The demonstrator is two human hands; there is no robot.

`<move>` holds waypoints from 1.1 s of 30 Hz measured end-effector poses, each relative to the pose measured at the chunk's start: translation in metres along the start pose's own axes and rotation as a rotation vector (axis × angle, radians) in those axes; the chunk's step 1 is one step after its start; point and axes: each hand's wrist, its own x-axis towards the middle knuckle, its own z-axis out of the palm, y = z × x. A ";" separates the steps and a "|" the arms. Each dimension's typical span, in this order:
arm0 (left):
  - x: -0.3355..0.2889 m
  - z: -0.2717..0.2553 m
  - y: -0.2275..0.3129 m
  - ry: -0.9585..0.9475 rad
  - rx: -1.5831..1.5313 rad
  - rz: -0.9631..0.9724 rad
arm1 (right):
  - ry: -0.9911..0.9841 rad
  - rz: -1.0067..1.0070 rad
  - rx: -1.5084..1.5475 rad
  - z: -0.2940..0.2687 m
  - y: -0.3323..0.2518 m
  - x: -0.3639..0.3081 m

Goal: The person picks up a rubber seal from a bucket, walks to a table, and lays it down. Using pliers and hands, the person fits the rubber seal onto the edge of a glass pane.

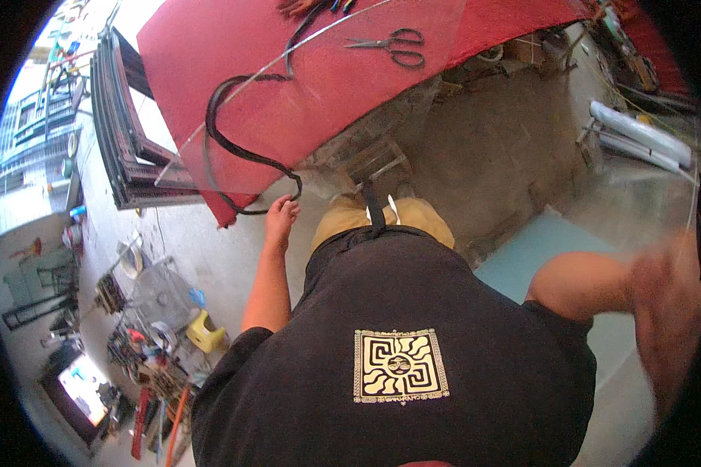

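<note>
A long black cord-like strip (237, 145) loops over the left part of a red-covered table (350, 93) and bends down past its near edge. At that bend, the fingers of my left hand (282, 216) are closed on the strip. My right arm is bent out to the side. Near the right rim, my right hand (666, 303) is raised close to the camera and smeared by motion, so its fingers and anything in them cannot be made out. Dark-handled scissors (401, 48) lie on the table, away from both hands.
A clear sheet (319, 117) lies over part of the red cover. Dark frames (121, 132) lean stacked left of the table. A yellow stool (206, 332) and mixed clutter stand at lower left. Wrapped pale rolls (639, 128) lie at the right, above a light-blue panel (545, 249).
</note>
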 end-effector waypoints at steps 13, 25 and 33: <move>-0.177 0.042 -0.224 0.147 0.036 -0.571 | -1.635 1.480 -0.164 -0.035 0.113 -0.424; -0.135 0.039 -0.205 0.126 -0.099 -0.416 | -1.163 1.584 -0.292 0.005 0.161 -0.420; -0.077 0.032 -0.091 0.092 0.121 -0.075 | -1.096 1.423 -0.359 0.084 0.163 -0.336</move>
